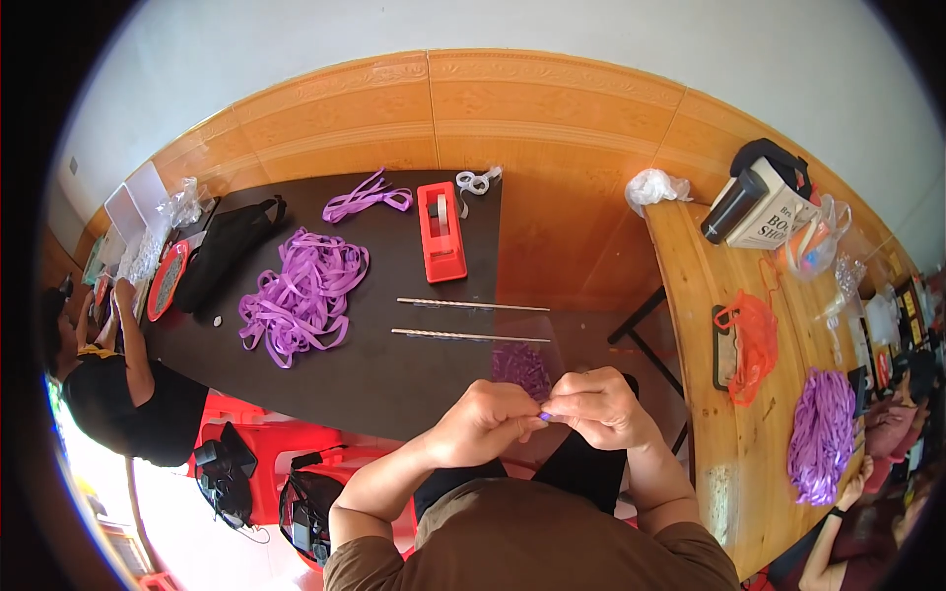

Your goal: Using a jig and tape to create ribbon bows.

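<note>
My left hand (490, 422) and my right hand (598, 408) meet in front of my chest, just off the dark table's edge. Both have their fingertips pinched on a small folded bit of purple ribbon (545, 416), mostly covered by the fingers. Just beyond them a clear container (552, 345) holds many small purple pieces (520, 368). Two thin metal chopsticks (463, 304) lie parallel on the table, their ends reaching over its right edge. Further left is a loose heap of purple ribbon (304, 295).
The dark table (394, 394) also bears a red tape dispenser (440, 232), tape rolls (475, 181), a ribbon bundle (369, 200) and a black pouch (229, 254). On the right, a wooden table (729, 463) carries a purple ribbon bunch (822, 436) and red bag (754, 345). People sit at both sides.
</note>
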Motion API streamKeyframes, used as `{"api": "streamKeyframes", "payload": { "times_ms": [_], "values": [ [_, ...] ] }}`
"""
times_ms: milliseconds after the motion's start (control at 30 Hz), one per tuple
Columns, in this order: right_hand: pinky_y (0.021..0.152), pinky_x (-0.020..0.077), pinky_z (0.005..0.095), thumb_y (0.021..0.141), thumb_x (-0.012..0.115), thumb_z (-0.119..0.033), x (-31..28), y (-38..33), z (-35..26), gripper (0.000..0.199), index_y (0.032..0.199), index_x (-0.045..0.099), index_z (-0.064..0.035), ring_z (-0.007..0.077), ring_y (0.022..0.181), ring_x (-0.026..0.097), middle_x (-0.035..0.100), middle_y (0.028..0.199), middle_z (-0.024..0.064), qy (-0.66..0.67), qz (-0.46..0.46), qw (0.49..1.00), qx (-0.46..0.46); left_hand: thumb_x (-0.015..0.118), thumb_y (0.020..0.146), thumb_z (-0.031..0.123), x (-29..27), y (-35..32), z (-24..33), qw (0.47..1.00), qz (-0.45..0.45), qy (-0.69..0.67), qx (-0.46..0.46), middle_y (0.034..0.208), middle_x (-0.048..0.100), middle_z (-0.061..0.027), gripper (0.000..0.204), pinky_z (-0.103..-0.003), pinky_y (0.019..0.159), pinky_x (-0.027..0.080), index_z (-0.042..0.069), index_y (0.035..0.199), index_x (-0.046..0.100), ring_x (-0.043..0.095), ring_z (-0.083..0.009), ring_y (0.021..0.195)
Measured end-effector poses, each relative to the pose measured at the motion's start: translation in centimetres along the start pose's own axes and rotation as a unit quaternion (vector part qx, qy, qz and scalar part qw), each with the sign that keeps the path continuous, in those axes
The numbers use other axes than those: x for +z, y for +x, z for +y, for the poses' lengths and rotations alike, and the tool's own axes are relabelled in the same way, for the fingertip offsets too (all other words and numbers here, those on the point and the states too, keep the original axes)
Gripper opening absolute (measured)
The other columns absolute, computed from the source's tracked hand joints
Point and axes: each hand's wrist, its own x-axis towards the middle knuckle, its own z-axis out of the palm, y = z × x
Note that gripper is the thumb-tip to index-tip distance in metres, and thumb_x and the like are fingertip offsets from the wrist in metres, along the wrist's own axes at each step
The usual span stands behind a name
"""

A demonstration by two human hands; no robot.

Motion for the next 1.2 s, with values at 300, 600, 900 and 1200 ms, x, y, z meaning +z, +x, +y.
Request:
{"api": "streamKeyframes", "payload": {
  "times_ms": [300,600,900,1200],
  "values": [
    [0.054,0.0469,0.0299,0.07,0.067,0.008,0.1,0.3,-0.5,0.032,0.1,0.06,0.0015,0.0254,0.064,0.062,0.059,0.074,0.0117,0.022,0.034,0.991,0.125,0.063,0.073,0.001,1.2,-0.1,0.9,0.963,0.114,0.244,0.009,0.065,0.057,-0.0124,0.004,-0.036,0.051,0.043,-0.001,0.076,0.062,0.055,-0.0265,0.058],
    [0.05,0.0461,0.0292,0.066,0.065,0.008,0.7,-1.8,2.0,0.032,0.097,0.062,-0.0008,0.022,0.056,0.058,0.059,0.072,0.0084,-0.168,0.092,0.981,0.019,0.06,0.087,0.01,0.8,-0.4,-2.3,0.918,0.079,-0.295,-0.253,0.064,0.061,-0.0017,0.014,-0.019,0.051,0.038,0.0,0.086,0.069,0.051,-0.0046,0.057],
    [0.05,0.0382,0.0287,0.066,0.068,0.002,0.1,-2.1,3.0,0.019,0.083,0.063,-0.0049,0.0169,0.057,0.056,0.058,0.07,0.0014,-0.285,0.103,0.953,-0.007,0.057,0.089,0.007,0.7,-0.8,-2.7,0.884,0.086,-0.384,-0.252,0.072,0.064,-0.008,0.015,-0.022,0.064,0.045,-0.004,0.091,0.067,0.059,-0.0115,0.066],
    [0.052,0.0345,0.0297,0.058,0.064,0.004,1.0,-3.5,3.7,0.026,0.083,0.059,-0.004,0.0182,0.06,0.055,0.058,0.077,0.0048,-0.441,0.169,0.88,-0.047,0.057,0.089,0.008,0.2,-0.9,-2.6,0.888,0.084,-0.381,-0.244,0.073,0.065,-0.0117,0.016,-0.024,0.066,0.045,-0.005,0.091,0.066,0.062,-0.0169,0.069]
  ]
}}
